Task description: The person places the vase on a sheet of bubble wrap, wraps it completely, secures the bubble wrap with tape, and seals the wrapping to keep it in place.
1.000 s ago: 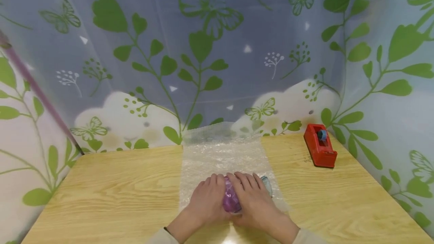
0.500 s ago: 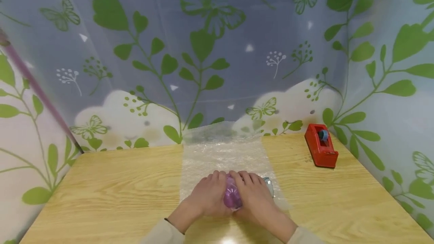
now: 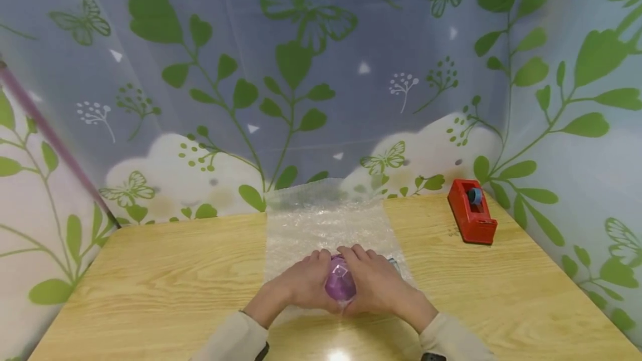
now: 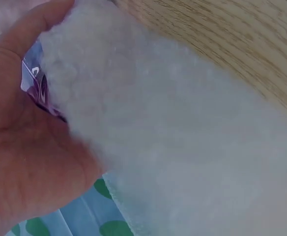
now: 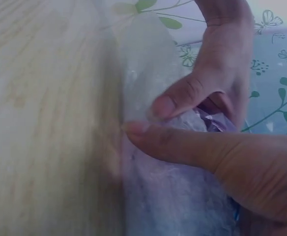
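Head cam looks forward-down from farther back; wrist cams sit close, both catching the clear plastic bubble-wrap sheet.

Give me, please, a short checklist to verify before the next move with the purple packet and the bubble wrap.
1. Left grip holding the purple packet: ok.
2. Right grip holding it from the other side: ok.
3. Bubble wrap spread out ahead: ok, its far end reaches the curtain.
4. Packet fully covered: not ok, purple shows between the grips.
5. Packet's underside: cannot tell, hidden.
6. Tape dispenser on the table: ok, to the right.
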Motion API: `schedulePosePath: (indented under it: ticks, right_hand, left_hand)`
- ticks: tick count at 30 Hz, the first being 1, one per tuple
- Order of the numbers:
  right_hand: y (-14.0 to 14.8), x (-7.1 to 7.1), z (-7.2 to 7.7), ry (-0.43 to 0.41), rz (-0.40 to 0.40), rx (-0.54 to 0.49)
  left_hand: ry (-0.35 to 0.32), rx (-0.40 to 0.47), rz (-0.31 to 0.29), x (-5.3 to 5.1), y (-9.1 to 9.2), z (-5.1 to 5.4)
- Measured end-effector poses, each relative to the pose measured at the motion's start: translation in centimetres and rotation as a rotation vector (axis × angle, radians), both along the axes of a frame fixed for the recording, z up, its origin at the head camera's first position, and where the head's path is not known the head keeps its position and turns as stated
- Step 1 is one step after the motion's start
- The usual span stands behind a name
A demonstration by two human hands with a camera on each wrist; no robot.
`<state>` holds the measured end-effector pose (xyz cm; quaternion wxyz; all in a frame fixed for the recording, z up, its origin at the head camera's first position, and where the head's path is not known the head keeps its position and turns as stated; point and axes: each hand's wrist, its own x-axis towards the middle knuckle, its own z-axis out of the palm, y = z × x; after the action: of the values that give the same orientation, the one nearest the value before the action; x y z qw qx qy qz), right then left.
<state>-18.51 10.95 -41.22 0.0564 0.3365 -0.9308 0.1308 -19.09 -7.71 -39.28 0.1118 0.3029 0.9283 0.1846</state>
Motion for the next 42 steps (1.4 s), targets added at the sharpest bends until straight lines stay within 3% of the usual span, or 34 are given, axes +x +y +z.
schedulePosePath:
  ticks: [3, 8, 13, 20, 25, 35, 39, 42]
  right_hand:
    - [0.1, -0.1, 0.6, -0.024, 0.031, 0.03]
    - [0.1, -0.3, 1.6, -0.16, 0.051, 0.053]
    - [0.2, -0.6, 1.9, -0.256, 0.061, 0.038]
    - [0.3, -1.4, 2.4, -0.382, 0.049, 0.058]
    - [0.5, -1.8, 2.6, -0.447, 0.058, 0.056]
    - [0.9, -1.5, 3.3, -0.702, 0.084, 0.022]
    - [0.7, -1.7, 3.4, -0.689, 0.09, 0.044]
    - [0.4, -1.8, 3.6, -0.676, 0.119, 0.06]
  left_hand:
    - [-0.085, 0.029, -0.006, -0.2, -0.2, 0.0]
    - [-0.223, 0.081, 0.007, -0.2, -0.3, 0.2]
    - [-0.259, 0.088, 0.0, -0.4, -0.3, 0.5]
    - [-0.364, 0.113, -0.013, -1.1, -0.4, 0.5]
    - [-0.386, 0.103, -0.036, -1.3, -0.3, 0.8]
    - [-0.5, 0.059, -0.083, -1.3, -0.3, 1.1]
    - [-0.467, 0.052, -0.093, -1.5, -0.6, 1.0]
    - [-0.425, 0.067, -0.144, -1.6, -0.8, 0.8]
